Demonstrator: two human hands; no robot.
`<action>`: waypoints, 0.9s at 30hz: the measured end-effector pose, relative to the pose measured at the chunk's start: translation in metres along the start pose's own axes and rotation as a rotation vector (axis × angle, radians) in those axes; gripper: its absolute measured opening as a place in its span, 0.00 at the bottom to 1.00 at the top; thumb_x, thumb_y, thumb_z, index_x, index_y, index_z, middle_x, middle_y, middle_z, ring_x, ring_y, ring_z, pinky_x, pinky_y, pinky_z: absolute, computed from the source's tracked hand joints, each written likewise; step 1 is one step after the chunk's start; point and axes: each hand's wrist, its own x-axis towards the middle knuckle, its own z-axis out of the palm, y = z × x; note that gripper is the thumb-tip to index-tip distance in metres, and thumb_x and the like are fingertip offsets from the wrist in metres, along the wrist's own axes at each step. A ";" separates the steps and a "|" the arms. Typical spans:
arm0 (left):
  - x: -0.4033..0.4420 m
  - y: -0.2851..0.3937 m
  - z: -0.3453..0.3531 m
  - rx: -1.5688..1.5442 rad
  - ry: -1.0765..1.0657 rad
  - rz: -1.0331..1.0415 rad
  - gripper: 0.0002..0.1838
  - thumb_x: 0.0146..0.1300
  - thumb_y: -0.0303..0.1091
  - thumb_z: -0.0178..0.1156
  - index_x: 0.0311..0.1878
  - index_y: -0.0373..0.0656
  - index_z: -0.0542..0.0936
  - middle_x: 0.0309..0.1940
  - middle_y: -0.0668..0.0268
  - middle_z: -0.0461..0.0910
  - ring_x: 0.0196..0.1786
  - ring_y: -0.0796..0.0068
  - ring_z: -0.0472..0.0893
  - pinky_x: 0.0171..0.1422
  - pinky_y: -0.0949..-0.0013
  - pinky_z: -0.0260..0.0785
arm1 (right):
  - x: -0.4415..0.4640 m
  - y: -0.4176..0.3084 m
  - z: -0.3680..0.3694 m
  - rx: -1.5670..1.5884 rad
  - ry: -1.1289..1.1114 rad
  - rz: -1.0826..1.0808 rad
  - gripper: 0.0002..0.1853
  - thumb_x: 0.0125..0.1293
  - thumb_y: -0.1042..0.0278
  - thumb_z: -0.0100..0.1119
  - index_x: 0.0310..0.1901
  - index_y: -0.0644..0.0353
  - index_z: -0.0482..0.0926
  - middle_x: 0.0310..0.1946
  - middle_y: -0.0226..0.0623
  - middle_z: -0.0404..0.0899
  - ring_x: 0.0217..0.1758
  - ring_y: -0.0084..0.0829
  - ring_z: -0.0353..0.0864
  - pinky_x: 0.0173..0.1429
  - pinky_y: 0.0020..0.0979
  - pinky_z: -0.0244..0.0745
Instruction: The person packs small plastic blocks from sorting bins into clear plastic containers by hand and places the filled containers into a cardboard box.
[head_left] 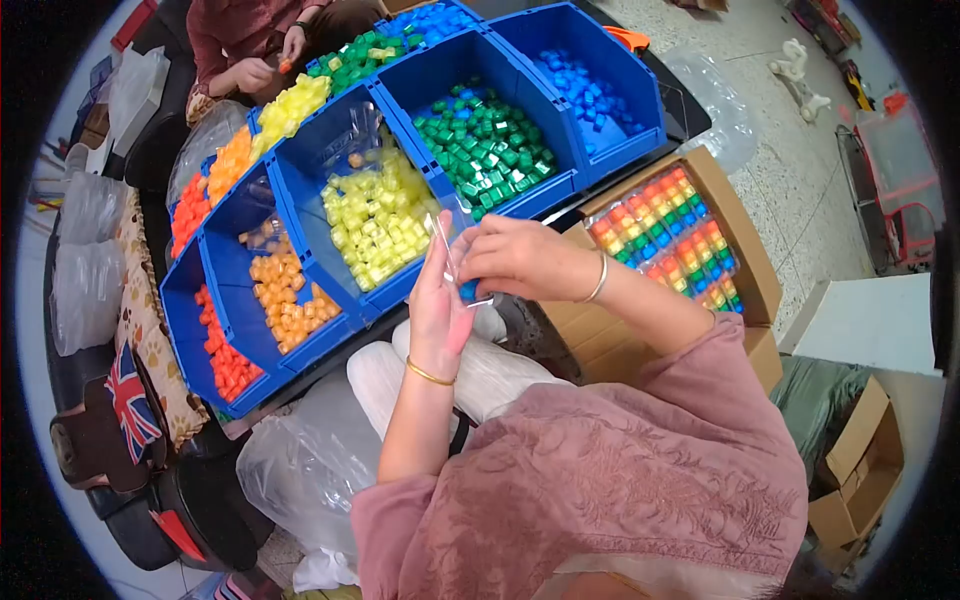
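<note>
Holding a clear plastic pack upright before the front edge of the row of blue bins, the left hand, with a gold bangle at its wrist, had its grip closed on the thin plastic, the palm turned toward the right hand. The right hand, wearing a silver-toned bangle, had bent fingers touching the pack from the other side. Something blue showed low between the hands, probably a cube, though the fingers partly hid it; whether the right grip was clenched on it could not be told.

From left to right, the row of blue bins held red cubes, orange cubes, yellow cubes, green cubes and blue cubes. Behind the row, more cubes lay in coloured heaps. Just right of the row's front side, an open cardboard box held clear packs filled with rainbow-coloured cubes. A clear plastic bag lay below the row's left end. Beyond the heaps at the upper left, a co-worker's hands were near a small orange piece.
</note>
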 end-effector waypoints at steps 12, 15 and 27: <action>-0.012 0.002 -0.033 -0.067 0.004 0.138 0.25 0.74 0.45 0.44 0.73 0.59 0.57 0.58 0.63 0.71 0.48 0.74 0.74 0.49 0.68 0.72 | 0.005 0.110 0.012 -0.483 0.328 0.684 0.07 0.58 0.69 0.61 0.37 0.61 0.78 0.35 0.45 0.78 0.40 0.48 0.79 0.43 0.43 0.75; -0.020 0.006 -0.043 -0.071 0.030 0.165 0.25 0.73 0.47 0.46 0.72 0.62 0.58 0.57 0.63 0.71 0.46 0.74 0.75 0.46 0.69 0.73 | 0.002 0.164 0.028 -0.624 0.177 0.822 0.10 0.56 0.70 0.61 0.39 0.61 0.76 0.36 0.49 0.78 0.42 0.50 0.79 0.46 0.46 0.76; -0.023 0.012 -0.072 -0.137 0.003 0.162 0.33 0.73 0.50 0.46 0.73 0.42 0.52 0.53 0.63 0.72 0.47 0.75 0.74 0.50 0.71 0.68 | 0.054 -0.013 0.046 0.227 -0.124 0.335 0.13 0.54 0.68 0.67 0.42 0.59 0.79 0.33 0.39 0.81 0.34 0.35 0.81 0.37 0.31 0.74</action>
